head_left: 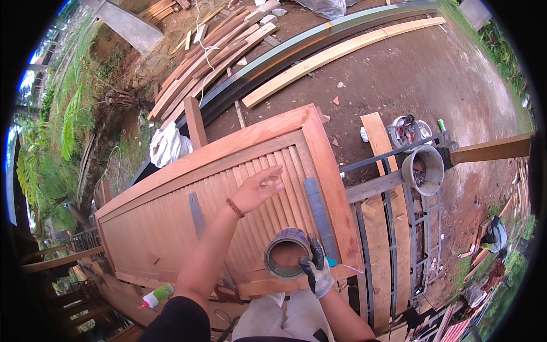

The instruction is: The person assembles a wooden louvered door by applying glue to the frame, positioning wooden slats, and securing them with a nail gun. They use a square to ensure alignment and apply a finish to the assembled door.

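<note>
My left hand [259, 187], bare with a beaded bracelet at the wrist, hovers over the slats of a louvred wooden door panel [319, 151]. Its fingers are stretched out, slightly bent, and nothing shows in them. At the panel's near edge, my right hand [319, 273], in a black-and-white glove, grips the side of a round tin [296, 235] with reddish-brown stuff inside. A blue-grey metal straightedge [321, 214] lies along the panel's right frame. Left of the forearm shows a metal blade [197, 212], partly hidden by my arm.
A green-and-white bottle with a red tip [158, 296] lies left of my forearm. Right of the panel, a grey bucket [423, 171] stands near a metal rack [419, 239]. Timber planks [213, 60], a long pale board [342, 60] and a white bag [170, 145] lie beyond the panel.
</note>
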